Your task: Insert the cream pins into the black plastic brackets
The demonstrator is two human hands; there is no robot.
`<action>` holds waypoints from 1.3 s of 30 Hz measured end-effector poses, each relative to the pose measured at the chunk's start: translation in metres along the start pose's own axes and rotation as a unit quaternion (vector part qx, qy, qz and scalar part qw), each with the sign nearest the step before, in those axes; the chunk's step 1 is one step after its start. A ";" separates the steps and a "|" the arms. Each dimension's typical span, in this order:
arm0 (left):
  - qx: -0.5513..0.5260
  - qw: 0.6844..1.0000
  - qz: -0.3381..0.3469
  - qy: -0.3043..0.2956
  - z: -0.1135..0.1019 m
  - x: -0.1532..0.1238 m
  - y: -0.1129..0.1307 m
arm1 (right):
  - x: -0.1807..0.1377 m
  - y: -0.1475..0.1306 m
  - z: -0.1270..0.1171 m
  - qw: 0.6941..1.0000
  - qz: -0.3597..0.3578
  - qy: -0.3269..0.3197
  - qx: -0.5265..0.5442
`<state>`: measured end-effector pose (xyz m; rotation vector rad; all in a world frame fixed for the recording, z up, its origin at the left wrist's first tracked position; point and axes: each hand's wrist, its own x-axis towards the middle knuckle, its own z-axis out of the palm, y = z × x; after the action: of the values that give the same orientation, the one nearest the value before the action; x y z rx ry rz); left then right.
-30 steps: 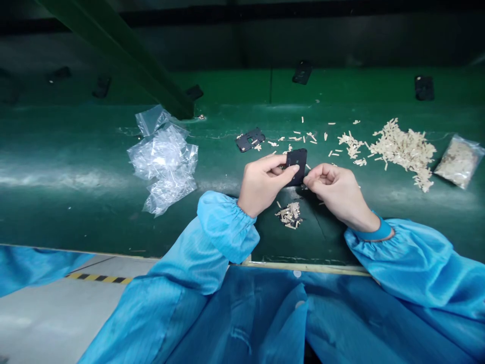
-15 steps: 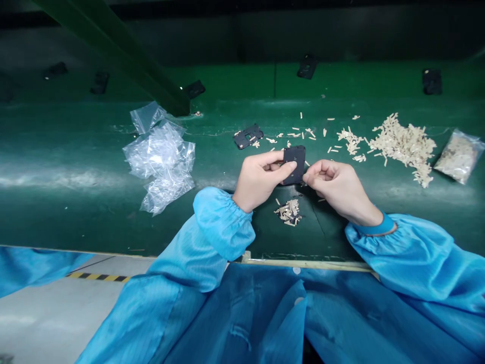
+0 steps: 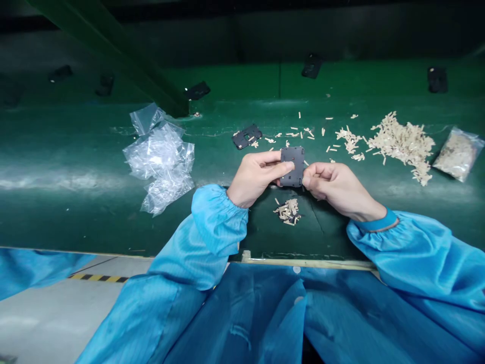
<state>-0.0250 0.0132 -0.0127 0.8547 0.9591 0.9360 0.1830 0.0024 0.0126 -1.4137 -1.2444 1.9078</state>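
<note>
A small dark rectangular plate [image 3: 292, 166] is held above the green belt [image 3: 76, 167]. My left hand [image 3: 254, 178] pinches its left edge between thumb and fingers. My right hand [image 3: 335, 186] is curled, its fingertips pressed together at the plate's lower right edge; I cannot tell whether they hold a small piece. A little heap of cream strips [image 3: 288, 211] lies on the belt just below my hands. A second dark plate [image 3: 247, 136] with cut-outs lies flat beyond my left hand.
Crumpled clear plastic bags [image 3: 161, 159] lie to the left. A big pile of cream strips [image 3: 403, 143] and a filled clear bag [image 3: 457, 154] are at the right. More dark plates [image 3: 311, 65] rest on the far belt. A green beam [image 3: 113, 55] slants down at upper left.
The plate has been turned so its flat face looks more towards me. Both hands stay together at about the same place.
</note>
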 end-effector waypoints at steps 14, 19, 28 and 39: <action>-0.022 0.999 0.024 0.026 -0.002 0.000 0.001 | 0.003 0.002 0.000 0.995 -0.012 0.008 0.099; -0.006 0.996 0.059 0.066 -0.002 0.003 -0.001 | 0.004 -0.001 0.003 0.994 -0.001 0.051 0.099; 0.011 0.997 0.062 0.046 0.001 -0.001 -0.003 | 0.001 0.006 0.005 0.998 -0.022 0.020 0.064; -0.056 0.998 0.009 0.014 0.005 -0.004 -0.002 | -0.001 0.007 0.007 0.990 -0.031 -0.052 0.129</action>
<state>-0.0210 0.0079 -0.0113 0.7577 0.9162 1.0101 0.1783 -0.0042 0.0071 -1.1435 -1.0291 2.0376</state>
